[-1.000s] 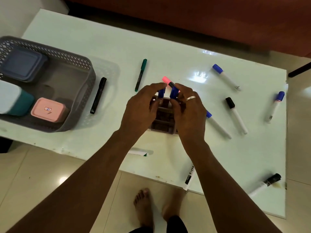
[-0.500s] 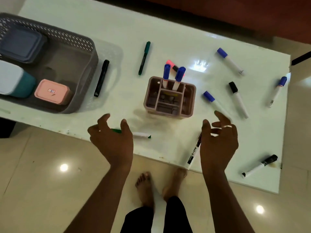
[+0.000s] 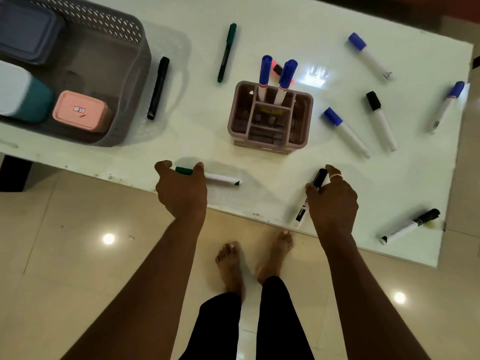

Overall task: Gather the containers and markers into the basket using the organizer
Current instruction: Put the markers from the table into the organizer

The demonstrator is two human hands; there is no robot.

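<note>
Over the preceding second both hands left the organizer [image 3: 271,116] and dropped to the near edge of the counter [image 3: 181,141]. The left hand [image 3: 181,189] now had its grip curled loosely around the cap end of a green-capped marker [image 3: 220,178]; whether the fingers had closed on it could not be told. The right hand [image 3: 333,201] hovered with a half-open grip beside a black-capped marker [image 3: 310,196] that overhung the counter edge. This indicated that the next pair of markers was being collected.

The organizer stood upright mid-counter, a brown multi-compartment caddy with two blue-capped markers [image 3: 276,79] standing cap-up in its rear compartment. The remaining compartments appeared free. The grey basket [image 3: 124,81] stood at the left and already held three containers. Several markers lay loose around the organizer.
</note>
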